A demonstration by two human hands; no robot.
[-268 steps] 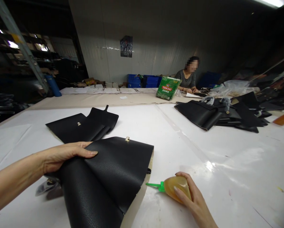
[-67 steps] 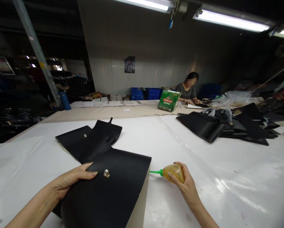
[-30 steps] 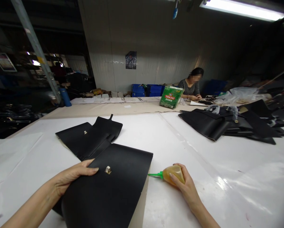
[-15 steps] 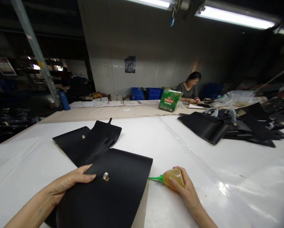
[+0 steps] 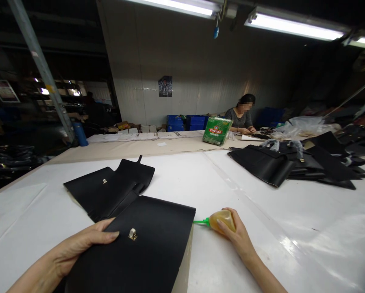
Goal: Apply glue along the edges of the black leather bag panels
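Observation:
A black leather bag panel [image 5: 152,248] with a small gold clasp [image 5: 132,234] lies on the white table in front of me. My left hand [image 5: 79,248] grips its left edge, thumb on top beside the clasp. My right hand [image 5: 234,238] is wrapped round an amber glue bottle [image 5: 220,219] lying on its side. The bottle's green nozzle [image 5: 200,221] points at the panel's right edge. A second black panel [image 5: 109,189] with a clasp lies just behind the first.
A pile of black leather pieces [image 5: 292,165] sits at the right. A green Tsingtao package [image 5: 216,130] stands further back, near another person [image 5: 242,116] seated at the table's far end. Blue crates [image 5: 185,122] line the wall. Dark shelving stands on the left.
The folded panel now lies flatter with its clasp facing up near my left thumb. The view has shifted slightly; both hands keep their hold.

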